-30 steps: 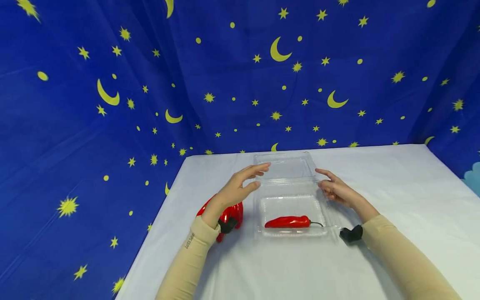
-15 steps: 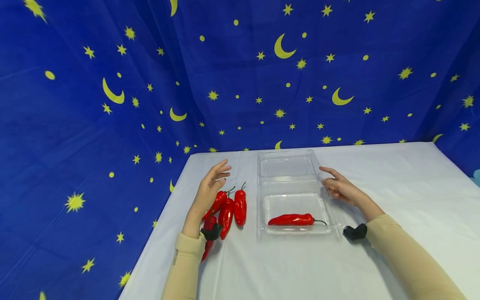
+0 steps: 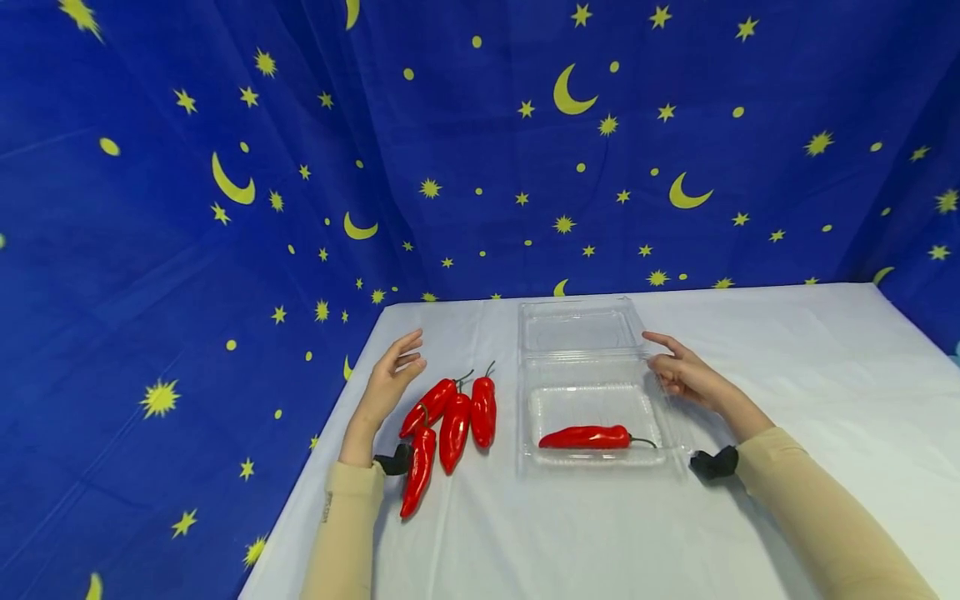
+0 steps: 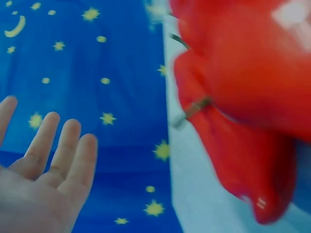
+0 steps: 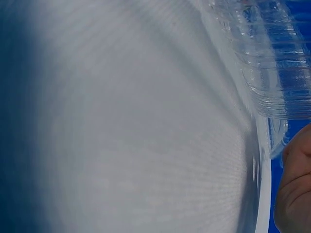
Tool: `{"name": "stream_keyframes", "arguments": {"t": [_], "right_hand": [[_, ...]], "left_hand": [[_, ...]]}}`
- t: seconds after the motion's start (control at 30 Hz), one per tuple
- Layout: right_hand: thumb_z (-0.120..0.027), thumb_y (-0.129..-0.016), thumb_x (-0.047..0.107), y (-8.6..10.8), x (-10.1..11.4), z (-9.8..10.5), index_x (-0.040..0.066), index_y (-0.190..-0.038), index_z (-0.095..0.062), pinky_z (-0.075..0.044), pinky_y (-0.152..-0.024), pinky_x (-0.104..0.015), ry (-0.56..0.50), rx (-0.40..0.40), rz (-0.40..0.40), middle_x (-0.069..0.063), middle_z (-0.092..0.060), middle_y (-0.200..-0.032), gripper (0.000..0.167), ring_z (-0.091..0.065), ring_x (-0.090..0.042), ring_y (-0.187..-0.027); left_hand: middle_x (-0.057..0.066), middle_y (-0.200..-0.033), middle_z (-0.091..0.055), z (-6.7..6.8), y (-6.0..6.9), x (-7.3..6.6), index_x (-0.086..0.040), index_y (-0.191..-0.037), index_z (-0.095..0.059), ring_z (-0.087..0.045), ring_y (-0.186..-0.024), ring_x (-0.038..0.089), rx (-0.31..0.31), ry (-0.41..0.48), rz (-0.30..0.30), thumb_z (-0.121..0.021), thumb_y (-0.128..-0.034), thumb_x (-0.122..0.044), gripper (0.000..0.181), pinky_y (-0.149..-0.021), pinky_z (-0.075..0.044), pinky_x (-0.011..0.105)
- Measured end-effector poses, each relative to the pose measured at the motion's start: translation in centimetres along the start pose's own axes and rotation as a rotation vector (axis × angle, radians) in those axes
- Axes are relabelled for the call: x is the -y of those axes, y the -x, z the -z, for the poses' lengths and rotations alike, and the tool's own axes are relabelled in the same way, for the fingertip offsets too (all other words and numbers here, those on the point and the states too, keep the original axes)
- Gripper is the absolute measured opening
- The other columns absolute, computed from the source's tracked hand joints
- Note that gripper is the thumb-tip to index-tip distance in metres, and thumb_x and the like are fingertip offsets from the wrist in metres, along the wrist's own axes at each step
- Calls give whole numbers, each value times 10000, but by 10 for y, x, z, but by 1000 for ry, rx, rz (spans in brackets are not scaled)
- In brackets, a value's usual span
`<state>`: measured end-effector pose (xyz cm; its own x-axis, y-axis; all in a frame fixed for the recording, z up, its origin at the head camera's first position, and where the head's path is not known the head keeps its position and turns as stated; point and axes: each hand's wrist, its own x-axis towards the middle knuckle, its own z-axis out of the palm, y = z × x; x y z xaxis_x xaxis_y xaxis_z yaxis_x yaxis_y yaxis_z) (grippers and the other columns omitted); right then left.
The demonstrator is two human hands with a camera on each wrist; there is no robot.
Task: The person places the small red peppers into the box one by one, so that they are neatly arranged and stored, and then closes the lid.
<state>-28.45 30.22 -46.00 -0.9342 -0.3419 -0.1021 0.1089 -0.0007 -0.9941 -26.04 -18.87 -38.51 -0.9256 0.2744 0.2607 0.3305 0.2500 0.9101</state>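
My left hand (image 3: 386, 383) hovers just left of several long red peppers (image 3: 454, 432) lying on the cloth, its fingers loosely spread and holding nothing. In the left wrist view, glossy red peppers (image 4: 243, 160) loom large at the right, with the fingers apart from them. A clear plastic clamshell container (image 3: 528, 417) stands with its lid (image 3: 577, 329) folded back. One red pepper (image 3: 585, 437) lies lengthwise near the front of its base. At the container's right edge, my right hand (image 3: 693, 379) has its index finger extended by the lid and its thumb near the hinge.
A white cloth (image 3: 600, 542) covers the table. Behind it and along the left hangs a blue curtain (image 3: 480, 150) with yellow moons and stars. Dark wrist straps (image 3: 712, 464) show at both sleeves.
My left hand has moved left, from above the container past the loose peppers, uncovering them. My right hand stays by the container's edge. The head view has shifted slightly.
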Motion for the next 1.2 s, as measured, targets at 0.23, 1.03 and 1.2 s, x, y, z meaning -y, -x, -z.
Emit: {"name": "stream_keyframes", "arguments": {"t": [0.23,1.03,1.2], "right_hand": [[-450,-963,74,0,3,1,107,-1512,-80,-333,-436,-188,2,-13,-10,51,-412,-623,663,-377,-51,-477],[-441,-983,82,1,1,0,114,-1518,-53,-362,-450,-192,-17,4,-18,28,-433,-692,662,-395,-56,-498],[-449,-979,79,1,1,0,109,-1518,-48,-362,-448,-189,-34,5,-23,27,-437,-682,674,-401,-57,-499]], "left_hand": [[102,-1494,-277,3,-8,35,-183,-1460,-372,-285,-1320,393,154,-122,176,-589,-937,-308,580,-1004,-288,598],[170,-1215,-470,-14,-2,66,-156,-1442,-411,-472,-1066,297,258,-435,276,-678,-842,-154,658,-958,-374,520],[155,-1136,-494,-13,-1,67,-151,-1441,-411,-492,-995,280,247,-449,267,-692,-823,-114,680,-914,-404,499]]}}
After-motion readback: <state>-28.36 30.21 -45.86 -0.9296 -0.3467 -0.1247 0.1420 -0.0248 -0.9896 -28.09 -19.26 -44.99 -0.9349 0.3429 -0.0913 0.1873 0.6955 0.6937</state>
